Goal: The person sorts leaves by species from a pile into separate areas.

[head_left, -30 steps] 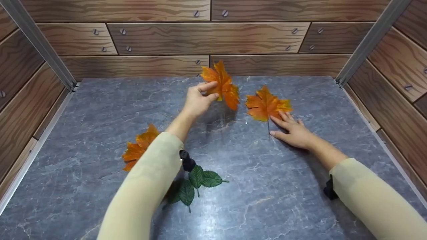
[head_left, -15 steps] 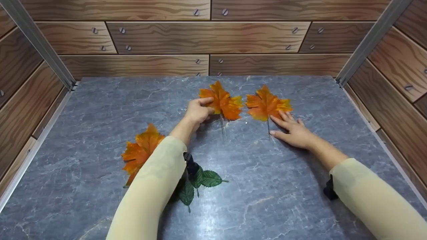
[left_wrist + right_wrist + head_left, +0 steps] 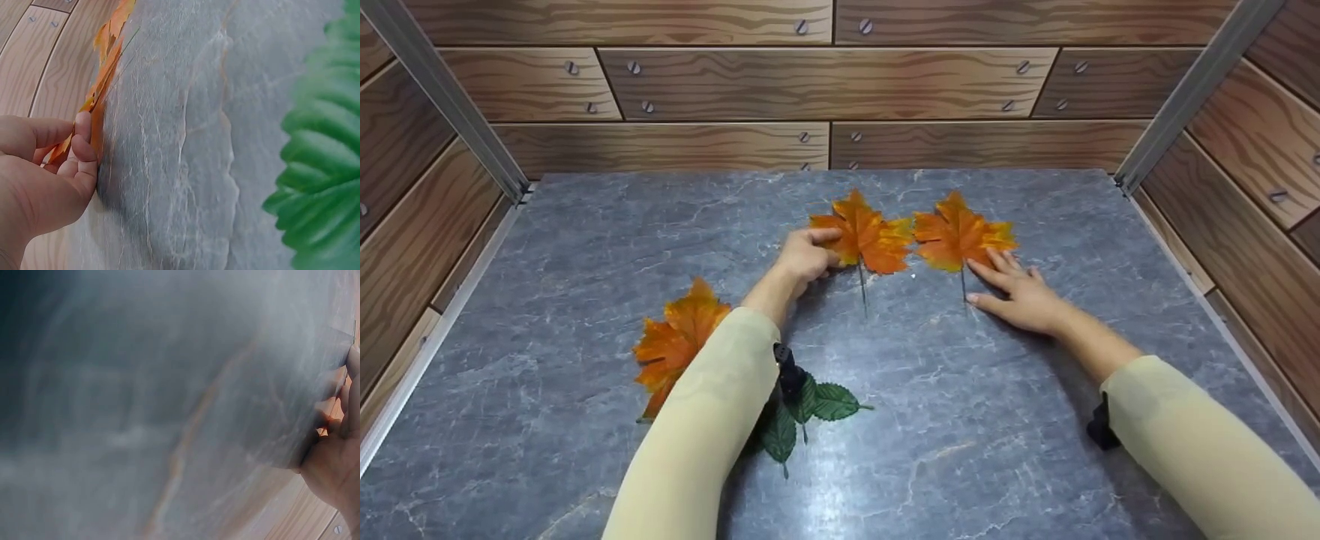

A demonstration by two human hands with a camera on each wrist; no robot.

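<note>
Near the back of the table, an orange maple leaf (image 3: 874,238) with a thin stem has its left lobe pinched between thumb and fingers of my left hand (image 3: 804,259). The left wrist view shows that leaf (image 3: 101,90) edge-on, low against the tabletop. Just to its right lies a second orange maple leaf (image 3: 954,234), its tip almost touching the first. My right hand (image 3: 1024,300) rests with spread, straight fingers on that leaf's lower right edge, the thumb by the stem. In the right wrist view my right hand (image 3: 337,444) shows only at the right edge.
A third orange maple leaf (image 3: 679,337) lies at the left, partly behind my left sleeve. Several green leaves (image 3: 836,403) lie near the middle front, partly covered by the left forearm and its wrist camera. Wood-patterned walls (image 3: 840,82) enclose the grey marbled table (image 3: 997,450).
My left hand has brought its maple leaf down from above the table, setting it flat beside the second leaf and shifting it slightly right. The right hand has stayed put.
</note>
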